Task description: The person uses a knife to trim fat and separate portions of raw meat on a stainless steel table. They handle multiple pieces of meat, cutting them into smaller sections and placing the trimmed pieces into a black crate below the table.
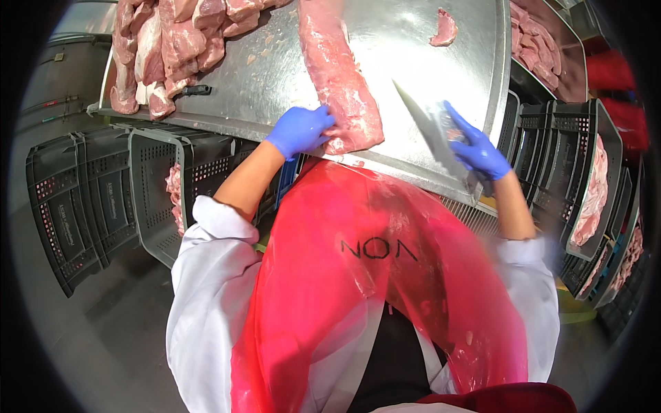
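Note:
A long pale-pink pork loin (342, 82) lies lengthwise on the metal table (268, 76), its near end at the table's front edge. My left hand (301, 131), in a blue glove, grips the loin's left edge close to that end, fingers curled against the meat. To the right of the loin, my blue-gloved right hand (475, 148) is closed around a knife, with the index finger stretched forward. The knife's blade (420, 117) points away and to the left, apart from the meat. Motion blurs this hand, and the knife's handle is hidden.
Large meat pieces (169, 45) are piled at the far left, beside a black handle (197, 90). One small meat slice (444, 27) lies far right. Beyond the right edge is a tray of cut meat (533, 45). Dark crates (158, 186) stand left; more crates (551, 151) stand right.

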A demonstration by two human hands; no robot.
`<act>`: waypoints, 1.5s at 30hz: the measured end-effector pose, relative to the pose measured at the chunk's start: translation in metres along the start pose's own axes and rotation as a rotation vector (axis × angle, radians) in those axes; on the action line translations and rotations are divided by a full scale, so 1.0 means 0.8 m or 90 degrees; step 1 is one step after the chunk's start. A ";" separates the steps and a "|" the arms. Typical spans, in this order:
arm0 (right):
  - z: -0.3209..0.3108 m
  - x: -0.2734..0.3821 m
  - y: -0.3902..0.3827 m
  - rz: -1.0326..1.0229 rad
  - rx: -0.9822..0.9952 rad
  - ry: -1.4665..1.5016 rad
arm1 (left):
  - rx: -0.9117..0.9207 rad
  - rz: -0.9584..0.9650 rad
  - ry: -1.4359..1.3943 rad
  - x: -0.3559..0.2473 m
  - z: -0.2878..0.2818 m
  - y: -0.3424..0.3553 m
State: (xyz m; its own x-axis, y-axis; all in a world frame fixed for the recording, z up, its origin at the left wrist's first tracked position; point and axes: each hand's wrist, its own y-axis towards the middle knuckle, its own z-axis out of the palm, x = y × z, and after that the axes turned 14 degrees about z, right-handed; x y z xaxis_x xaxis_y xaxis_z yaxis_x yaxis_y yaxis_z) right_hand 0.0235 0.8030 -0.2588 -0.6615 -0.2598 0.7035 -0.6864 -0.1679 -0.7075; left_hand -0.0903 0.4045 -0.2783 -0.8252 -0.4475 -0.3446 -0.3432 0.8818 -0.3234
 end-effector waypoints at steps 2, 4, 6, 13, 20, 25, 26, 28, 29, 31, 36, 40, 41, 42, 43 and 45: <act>0.040 0.009 0.033 0.001 0.018 -0.048 | -0.013 -0.035 -0.005 -0.001 0.025 -0.023; 0.083 0.009 0.078 -0.070 0.047 -0.054 | -0.123 -0.020 -0.071 -0.001 0.041 -0.035; 0.127 0.037 0.108 -0.077 0.065 -0.088 | -0.148 -0.025 -0.048 -0.007 0.035 -0.030; 0.098 0.061 0.080 0.007 0.302 -0.348 | -0.126 0.033 -0.056 -0.007 -0.052 0.021; 0.106 0.099 0.135 0.043 0.302 -0.206 | -0.091 0.111 -0.044 -0.009 -0.160 0.074; 0.045 0.104 0.038 0.095 0.297 -0.300 | -0.227 0.149 -0.008 0.017 -0.196 0.029; 0.028 0.097 0.024 0.095 0.329 -0.269 | -0.224 0.117 -0.009 0.014 -0.194 0.009; 0.036 0.095 0.023 0.087 0.333 -0.277 | -0.211 0.076 -0.010 0.013 -0.187 -0.015; 0.055 0.100 0.040 0.040 0.336 -0.319 | -0.242 0.102 -0.003 0.010 -0.181 -0.023; 0.103 0.117 0.083 0.041 0.368 -0.342 | -0.293 0.106 0.004 -0.005 -0.182 -0.039; 0.114 0.103 0.073 -0.113 0.401 -0.507 | -0.492 -0.126 -0.107 -0.015 -0.224 -0.184; 0.047 0.093 0.021 0.064 0.302 -0.330 | -0.645 -0.413 0.021 -0.025 -0.175 -0.346; 0.032 0.081 0.017 0.071 0.261 -0.249 | -0.683 -0.457 -0.013 -0.009 -0.142 -0.391; 0.016 0.065 0.017 0.079 0.222 -0.169 | -0.721 -0.502 -0.049 0.009 -0.099 -0.437; 0.006 0.054 0.022 0.084 0.183 -0.086 | -0.612 -0.642 -0.052 0.025 -0.057 -0.486; 0.004 0.045 0.038 0.028 0.081 -0.001 | -0.282 -0.855 0.157 0.037 0.007 -0.499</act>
State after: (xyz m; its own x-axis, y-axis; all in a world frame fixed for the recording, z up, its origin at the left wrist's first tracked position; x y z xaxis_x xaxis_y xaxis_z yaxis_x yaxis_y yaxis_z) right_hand -0.0200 0.7859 -0.2553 -0.6898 -0.2708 0.6714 -0.6128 -0.2755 -0.7407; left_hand 0.0247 0.0384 -0.1642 0.1897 -0.9671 0.1696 -0.9818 -0.1861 0.0370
